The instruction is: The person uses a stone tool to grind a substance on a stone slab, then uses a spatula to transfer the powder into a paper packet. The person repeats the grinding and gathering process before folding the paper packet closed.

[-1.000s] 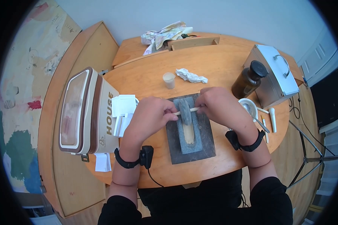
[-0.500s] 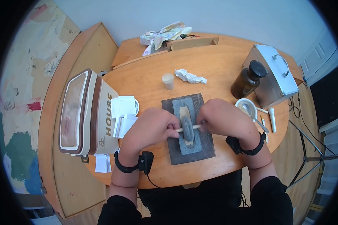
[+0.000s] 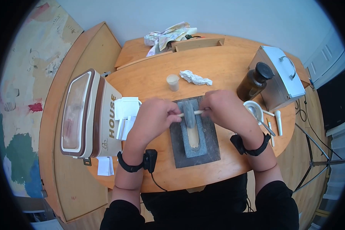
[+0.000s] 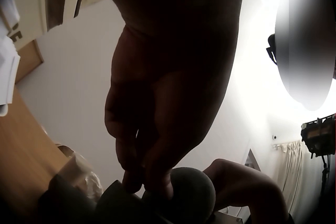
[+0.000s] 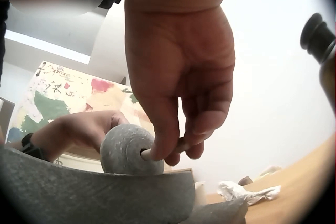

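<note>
A grey stone wheel (image 3: 189,114) stands on edge in the long groove of a grey stone trough (image 3: 195,147), near the groove's far end. Pale beige material lines the groove. Under the trough lies a dark board (image 3: 212,142). A light wooden rod runs through the wheel. My left hand (image 3: 151,115) pinches the rod's left end and my right hand (image 3: 226,109) pinches its right end. In the right wrist view the thumb and fingers of the right hand (image 5: 181,82) close round the rod (image 5: 152,155) beside the wheel (image 5: 128,150). The left wrist view is dark.
Behind the board stand a small cup (image 3: 173,82) and crumpled white tissue (image 3: 196,78). To the right are a brown bottle (image 3: 253,82), a metal case (image 3: 280,82), a white mortar (image 3: 253,108) and a pestle (image 3: 278,122). White papers (image 3: 127,108) and a beige box (image 3: 107,126) are left.
The wheel rolled toward me along the groove, then back to the far end, with both hands moving along on the rod. The board shifted slightly in view.
</note>
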`<state>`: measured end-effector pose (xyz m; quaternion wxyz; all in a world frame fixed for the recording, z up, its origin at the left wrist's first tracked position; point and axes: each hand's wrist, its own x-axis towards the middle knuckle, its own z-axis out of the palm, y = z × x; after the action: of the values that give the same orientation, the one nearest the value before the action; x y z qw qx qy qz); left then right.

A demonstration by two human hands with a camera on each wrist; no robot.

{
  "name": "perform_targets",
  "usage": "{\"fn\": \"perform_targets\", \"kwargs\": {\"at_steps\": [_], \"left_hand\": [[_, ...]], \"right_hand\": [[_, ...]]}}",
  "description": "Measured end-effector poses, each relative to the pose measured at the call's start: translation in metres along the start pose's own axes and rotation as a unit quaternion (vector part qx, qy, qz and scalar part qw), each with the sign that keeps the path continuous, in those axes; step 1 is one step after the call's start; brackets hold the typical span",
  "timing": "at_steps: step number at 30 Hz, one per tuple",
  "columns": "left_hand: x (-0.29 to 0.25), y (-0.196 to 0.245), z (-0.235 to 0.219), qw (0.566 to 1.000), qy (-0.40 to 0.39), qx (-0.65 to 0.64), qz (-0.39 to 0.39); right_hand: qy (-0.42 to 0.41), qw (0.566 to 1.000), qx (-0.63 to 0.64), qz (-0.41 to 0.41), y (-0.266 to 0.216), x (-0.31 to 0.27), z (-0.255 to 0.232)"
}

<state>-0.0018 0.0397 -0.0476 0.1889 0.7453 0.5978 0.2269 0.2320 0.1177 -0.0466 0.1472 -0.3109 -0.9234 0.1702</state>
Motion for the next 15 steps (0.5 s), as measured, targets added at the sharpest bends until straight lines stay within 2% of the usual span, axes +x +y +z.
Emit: {"fn": "perform_targets", "kwargs": {"at_steps": [2,3,5,7,10,15], "left_hand": [[-0.003,0.004,-0.001,0.999,-0.029,-0.022,-0.002],[-0.005,0.006,-0.002,0.998,-0.060,-0.026,-0.006],[-0.009,0.013,-0.004,0.995,-0.091,-0.030,-0.008],[-0.013,0.020,-0.009,0.987,-0.156,-0.011,0.045],[-0.018,0.023,-0.009,0.980,-0.194,-0.030,0.030],[-0.014,0.016,-0.004,0.992,-0.126,0.001,0.014]], "right_hand": [[-0.069,0.997,-0.013,0.015,-0.004,-0.003,-0.003],[-0.069,0.997,-0.013,0.015,-0.006,-0.005,-0.005],[-0.156,0.987,-0.014,0.016,-0.010,-0.009,-0.009],[-0.173,0.985,-0.010,-0.005,-0.015,-0.014,-0.016],[-0.187,0.982,-0.005,-0.035,-0.017,-0.017,-0.018],[-0.161,0.986,-0.049,-0.018,-0.012,-0.011,-0.009]]}}
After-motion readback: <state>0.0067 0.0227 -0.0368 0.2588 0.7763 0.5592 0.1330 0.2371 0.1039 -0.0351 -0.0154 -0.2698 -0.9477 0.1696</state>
